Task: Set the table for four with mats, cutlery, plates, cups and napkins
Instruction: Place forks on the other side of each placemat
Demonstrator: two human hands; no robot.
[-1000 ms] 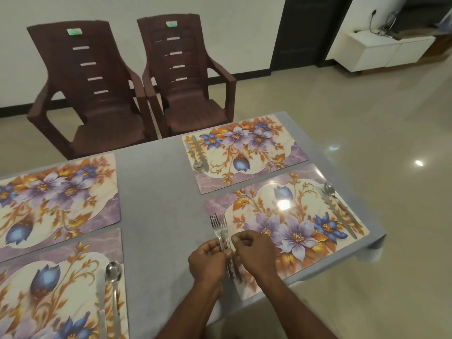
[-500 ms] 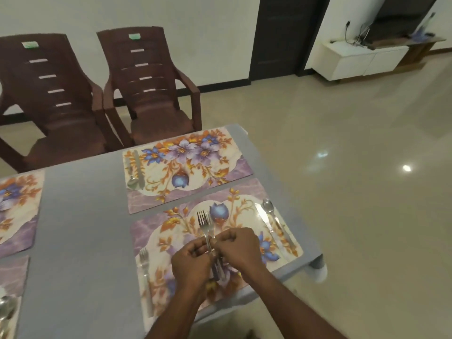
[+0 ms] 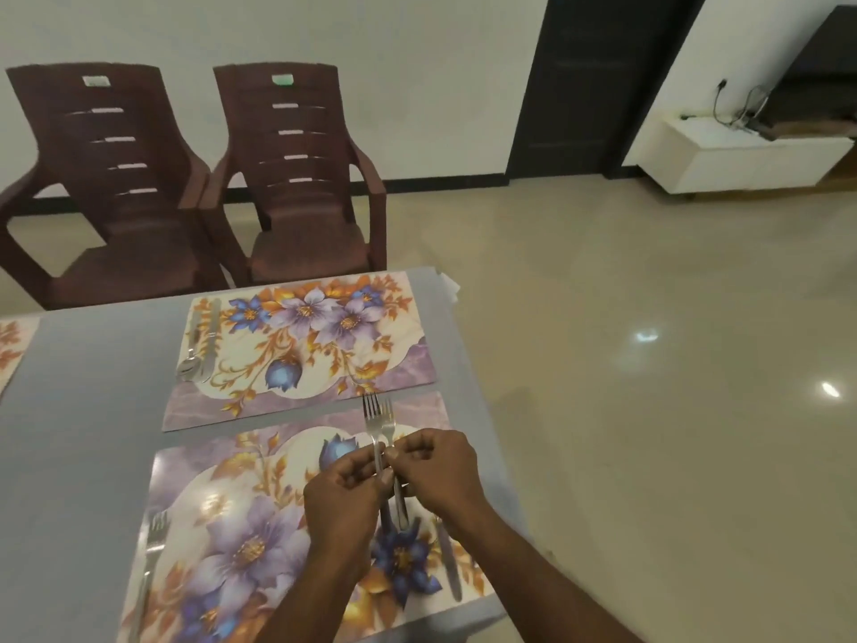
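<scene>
Two forks (image 3: 379, 429) are held together above the near mat (image 3: 222, 517), tines pointing to twelve o'clock and handles running back toward six. The left hand (image 3: 341, 503) is curled round the lower stems, and the right hand (image 3: 438, 471) is pinched on the same stems just above, at about one o'clock from the left. Both grips are closed on the pair; no gap is seen between the hands. The forks overlap, one slightly to the right of the other, and it seems they are being parted, though the fingers hide where the stems cross.

One fork (image 3: 150, 563) is already laid at the nine o'clock edge of the near mat, and a knife (image 3: 449, 568) lies at its three o'clock edge. On the far mat (image 3: 301, 345), at twelve o'clock from the hands, a spoon (image 3: 189, 359) and a second knife (image 3: 211, 341) lie at its nine o'clock edge; no fork is seen there.

The coming move is judged to turn on this: the far mat's bare three o'clock side lies just beyond the tines, along the forks' own long axis, and the right hand is the nearer one. Plates, cups and napkins are not in view on the counter (image 3: 83, 392).
</scene>
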